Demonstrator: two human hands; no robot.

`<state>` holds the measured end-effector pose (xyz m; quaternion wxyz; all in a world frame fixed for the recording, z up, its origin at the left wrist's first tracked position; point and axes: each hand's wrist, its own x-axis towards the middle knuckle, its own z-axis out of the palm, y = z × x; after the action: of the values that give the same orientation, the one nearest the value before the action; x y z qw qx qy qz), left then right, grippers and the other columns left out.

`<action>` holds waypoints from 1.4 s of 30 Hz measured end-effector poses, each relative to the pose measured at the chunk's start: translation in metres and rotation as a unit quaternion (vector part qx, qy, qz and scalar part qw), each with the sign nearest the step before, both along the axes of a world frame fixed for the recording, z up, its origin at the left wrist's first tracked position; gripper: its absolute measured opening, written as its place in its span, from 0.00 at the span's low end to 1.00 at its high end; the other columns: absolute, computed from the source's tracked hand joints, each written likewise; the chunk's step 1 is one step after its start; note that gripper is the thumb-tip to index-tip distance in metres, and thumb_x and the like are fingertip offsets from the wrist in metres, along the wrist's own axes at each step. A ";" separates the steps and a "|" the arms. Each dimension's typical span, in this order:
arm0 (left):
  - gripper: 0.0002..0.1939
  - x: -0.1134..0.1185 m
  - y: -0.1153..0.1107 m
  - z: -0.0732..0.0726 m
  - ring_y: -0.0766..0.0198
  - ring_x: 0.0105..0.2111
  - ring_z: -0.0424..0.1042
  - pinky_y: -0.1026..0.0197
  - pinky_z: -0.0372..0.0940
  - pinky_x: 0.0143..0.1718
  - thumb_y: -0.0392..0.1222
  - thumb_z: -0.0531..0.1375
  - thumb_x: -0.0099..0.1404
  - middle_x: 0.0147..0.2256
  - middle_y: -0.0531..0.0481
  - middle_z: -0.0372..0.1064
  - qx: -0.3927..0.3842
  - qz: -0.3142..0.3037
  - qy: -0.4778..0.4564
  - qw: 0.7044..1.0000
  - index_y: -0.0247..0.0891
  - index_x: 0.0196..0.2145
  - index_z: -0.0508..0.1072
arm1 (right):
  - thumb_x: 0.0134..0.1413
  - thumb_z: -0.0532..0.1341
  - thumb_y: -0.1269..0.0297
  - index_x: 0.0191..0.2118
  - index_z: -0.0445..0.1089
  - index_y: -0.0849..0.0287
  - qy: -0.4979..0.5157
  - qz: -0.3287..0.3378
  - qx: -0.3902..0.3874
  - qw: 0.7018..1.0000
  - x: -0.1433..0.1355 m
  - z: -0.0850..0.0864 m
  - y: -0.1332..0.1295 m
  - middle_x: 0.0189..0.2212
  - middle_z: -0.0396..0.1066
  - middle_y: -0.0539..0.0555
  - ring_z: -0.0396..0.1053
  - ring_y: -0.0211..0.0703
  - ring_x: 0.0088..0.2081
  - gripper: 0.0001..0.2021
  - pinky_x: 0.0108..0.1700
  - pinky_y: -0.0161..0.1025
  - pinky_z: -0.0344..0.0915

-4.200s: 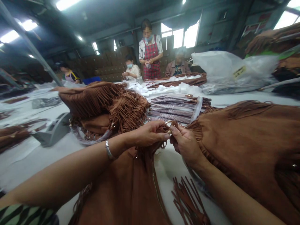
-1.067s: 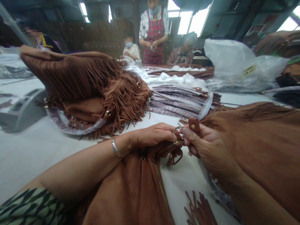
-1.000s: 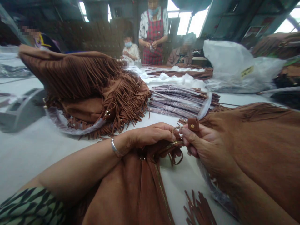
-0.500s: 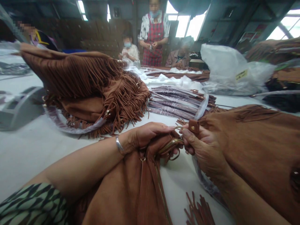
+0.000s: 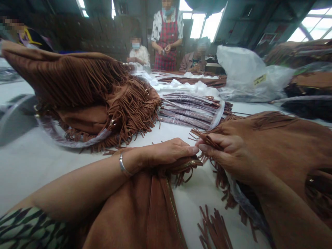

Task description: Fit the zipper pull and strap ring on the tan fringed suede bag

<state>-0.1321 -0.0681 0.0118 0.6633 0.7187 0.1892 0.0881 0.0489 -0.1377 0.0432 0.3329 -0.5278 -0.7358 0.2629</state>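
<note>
A brown suede bag [image 5: 124,214] lies in front of me, its long gold zipper [image 5: 173,204] running down the side. My left hand [image 5: 172,152] is closed on the bag's top corner, beside a second gold zipper end [image 5: 190,163]. Touching its thumb tip, my right hand [image 5: 230,150] pinches the brown leather end of a strap [image 5: 213,141]. A plastic-wrapped length of strap [image 5: 236,190] hangs below that hand. The fingers hide most of the metal ring between the hands. Loose brown fringe [image 5: 216,226] lies on the table nearby.
A fringed brown bag [image 5: 77,79] with a wrapped handle stands at left. Another brown bag [image 5: 282,138] lies at right. Beyond are wrapped straps [image 5: 188,110] and a clear plastic bag [image 5: 249,76]. Several people are across the table, one in a checked apron [image 5: 167,41].
My right hand has turned, so the strap's tab and its gold stud no longer face me. My left thumb now presses nearer the right fingertips, and the ring is mostly covered. The view has shifted slightly.
</note>
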 end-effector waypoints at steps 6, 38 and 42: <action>0.22 -0.003 -0.003 0.002 0.75 0.16 0.50 0.69 0.47 0.16 0.57 0.55 0.63 0.17 0.58 0.54 -0.070 -0.060 -0.001 0.996 0.33 0.26 0.65 | 0.58 0.54 0.67 0.25 0.64 0.60 -0.159 0.055 0.061 0.984 0.001 0.004 -0.003 0.20 0.62 0.49 0.60 0.36 0.23 0.11 0.27 0.34 0.55; 0.24 -0.010 0.017 -0.018 0.62 0.35 0.73 0.59 0.67 0.38 0.42 0.60 0.62 0.37 0.46 0.71 -0.287 -0.066 -0.169 0.941 0.43 0.56 0.64 | 0.56 0.58 0.50 0.28 0.65 0.59 0.253 -0.067 -0.106 0.959 -0.006 0.019 -0.014 0.15 0.58 0.45 0.51 0.30 0.15 0.16 0.15 0.30 0.46; 0.20 -0.008 0.017 -0.020 0.63 0.33 0.73 0.60 0.67 0.36 0.41 0.60 0.62 0.37 0.46 0.71 -0.288 -0.063 -0.168 0.941 0.44 0.52 0.67 | 0.58 0.57 0.52 0.27 0.67 0.60 0.125 -0.036 -0.070 0.989 -0.013 0.012 -0.010 0.17 0.60 0.46 0.55 0.31 0.19 0.16 0.20 0.31 0.50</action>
<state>-0.1400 -0.0515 -0.0079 0.8684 0.4819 0.0469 0.1068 0.0356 -0.1479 0.0557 0.3936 -0.5390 -0.6488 0.3656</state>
